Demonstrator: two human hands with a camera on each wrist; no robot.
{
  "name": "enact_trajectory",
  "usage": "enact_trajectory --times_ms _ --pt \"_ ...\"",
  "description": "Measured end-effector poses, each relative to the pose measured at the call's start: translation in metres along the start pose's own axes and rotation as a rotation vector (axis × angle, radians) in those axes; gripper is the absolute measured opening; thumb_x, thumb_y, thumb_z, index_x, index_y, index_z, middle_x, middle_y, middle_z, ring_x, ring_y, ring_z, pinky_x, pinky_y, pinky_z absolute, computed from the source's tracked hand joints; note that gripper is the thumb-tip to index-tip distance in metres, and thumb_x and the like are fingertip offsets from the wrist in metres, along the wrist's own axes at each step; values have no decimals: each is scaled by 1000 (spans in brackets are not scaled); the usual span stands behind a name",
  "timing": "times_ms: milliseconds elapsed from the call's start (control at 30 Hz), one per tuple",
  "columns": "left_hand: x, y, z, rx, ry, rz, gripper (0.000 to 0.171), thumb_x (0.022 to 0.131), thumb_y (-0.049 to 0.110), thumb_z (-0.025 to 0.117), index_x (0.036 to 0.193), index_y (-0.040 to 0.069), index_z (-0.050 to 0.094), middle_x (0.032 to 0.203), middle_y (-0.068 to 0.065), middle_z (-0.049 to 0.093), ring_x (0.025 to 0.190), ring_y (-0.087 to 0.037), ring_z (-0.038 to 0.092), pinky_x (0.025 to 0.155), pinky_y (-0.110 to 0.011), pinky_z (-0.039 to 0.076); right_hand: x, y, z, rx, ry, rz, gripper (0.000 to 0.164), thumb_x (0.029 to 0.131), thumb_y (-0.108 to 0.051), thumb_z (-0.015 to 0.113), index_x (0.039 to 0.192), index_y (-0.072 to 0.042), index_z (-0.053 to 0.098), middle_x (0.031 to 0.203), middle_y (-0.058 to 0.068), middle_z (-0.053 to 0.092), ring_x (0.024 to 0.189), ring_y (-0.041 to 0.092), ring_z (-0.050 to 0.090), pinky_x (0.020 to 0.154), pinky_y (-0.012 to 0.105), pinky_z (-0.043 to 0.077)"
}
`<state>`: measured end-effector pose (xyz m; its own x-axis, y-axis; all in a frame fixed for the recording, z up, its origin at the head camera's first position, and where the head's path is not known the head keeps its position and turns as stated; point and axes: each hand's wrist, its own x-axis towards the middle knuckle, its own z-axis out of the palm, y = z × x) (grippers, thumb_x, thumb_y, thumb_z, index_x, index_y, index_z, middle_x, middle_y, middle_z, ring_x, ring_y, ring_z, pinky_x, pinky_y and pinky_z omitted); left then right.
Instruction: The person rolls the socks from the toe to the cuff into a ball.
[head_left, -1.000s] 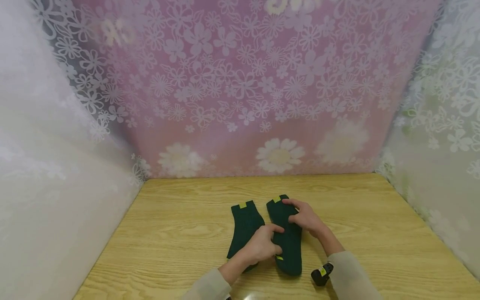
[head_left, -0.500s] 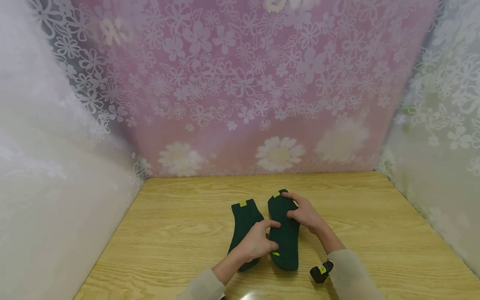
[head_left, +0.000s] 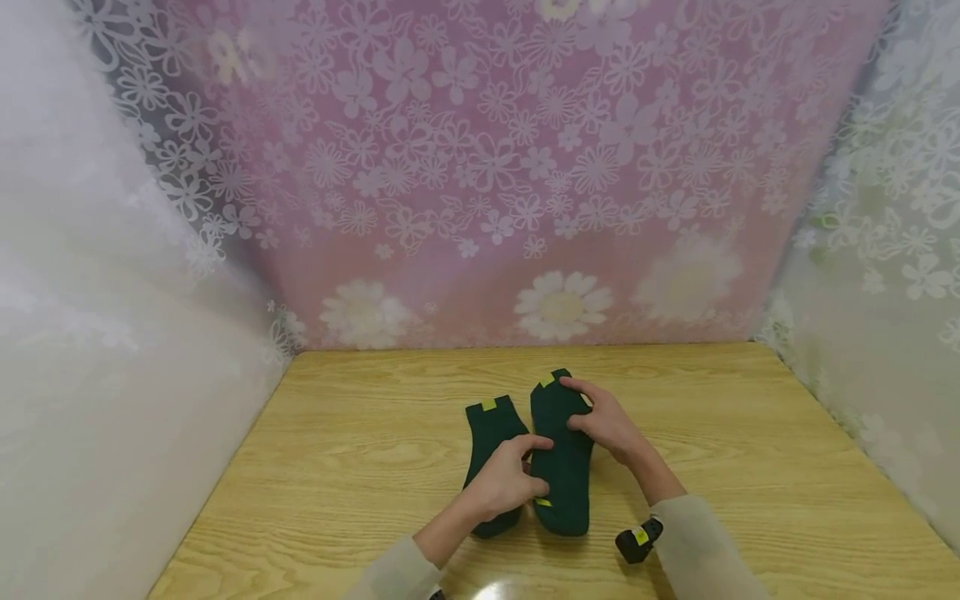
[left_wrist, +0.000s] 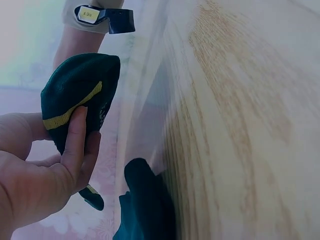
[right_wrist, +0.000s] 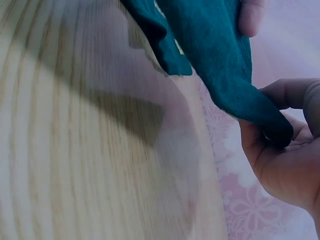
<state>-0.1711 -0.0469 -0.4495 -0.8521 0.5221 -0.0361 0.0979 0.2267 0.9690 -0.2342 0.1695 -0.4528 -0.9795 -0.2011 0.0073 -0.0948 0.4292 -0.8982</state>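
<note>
Two dark green socks with yellow patches are side by side in the head view. The left sock [head_left: 493,433] lies flat on the table, partly covered by my left forearm and hand. My left hand [head_left: 501,483] grips the left edge of the right sock [head_left: 564,479], near the toe; in the left wrist view its fingers [left_wrist: 75,142] press beside a yellow stripe. My right hand [head_left: 609,423] pinches that same sock near the cuff, thumb on one face, as the right wrist view shows the cuff end [right_wrist: 270,120] between the fingers. The held sock hangs above the table.
The wood-grain table [head_left: 345,475] runs back to a pink floral backdrop [head_left: 450,308]. Pale curtained sides stand at left and right. A black device [head_left: 637,542] with a yellow label sits at my right cuff.
Both hands have carried the right sock slightly up and to the left in the head view, closer to the other sock. The grips look the same, and the left sock stays in place.
</note>
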Motion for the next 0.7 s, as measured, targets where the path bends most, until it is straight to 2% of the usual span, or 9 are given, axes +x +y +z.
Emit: enact_trajectory --times_ms 67,133,233,367,533,700 --pt "-2 0 -2 23 11 2 58 80 -9 66 136 5 57 123 -10 59 54 -11 49 50 -24 40 1 -3 2 6 -1 -8 73 82 4 60 152 -7 39 159 23 24 132 43 40 77 39 42" --pt "-4 0 -5 56 23 2 58 80 -8 67 136 6 57 128 -10 57 59 -11 50 53 -25 42 1 -4 5 15 -3 -12 73 82 5 60 151 -7 40 160 23 24 132 43 41 77 38 42" --pt "-8 -1 -9 70 35 -3 57 80 -7 68 135 6 58 137 -9 53 63 -12 53 57 -28 49 3 -5 10 30 -14 -18 73 83 5 59 151 -8 40 160 22 23 128 42 44 77 38 42" --pt "-14 -3 -15 62 41 -3 56 81 -7 67 135 5 57 135 -12 53 57 -14 53 56 -33 54 6 -6 18 57 -27 -26 72 83 5 60 151 -9 40 160 21 24 122 40 47 76 37 43" --pt "-21 -7 -24 55 43 -10 56 82 -7 66 136 4 55 141 -14 47 59 -14 54 55 -29 52 7 -13 27 86 -42 -54 72 83 6 60 151 -7 39 160 22 23 121 39 46 76 37 43" --pt "-28 -12 -33 60 45 -31 57 83 -6 65 138 5 54 123 -17 55 56 -13 52 51 -26 46 7 -19 39 124 -53 -70 72 84 7 60 152 -7 39 161 22 22 118 40 50 71 37 44"
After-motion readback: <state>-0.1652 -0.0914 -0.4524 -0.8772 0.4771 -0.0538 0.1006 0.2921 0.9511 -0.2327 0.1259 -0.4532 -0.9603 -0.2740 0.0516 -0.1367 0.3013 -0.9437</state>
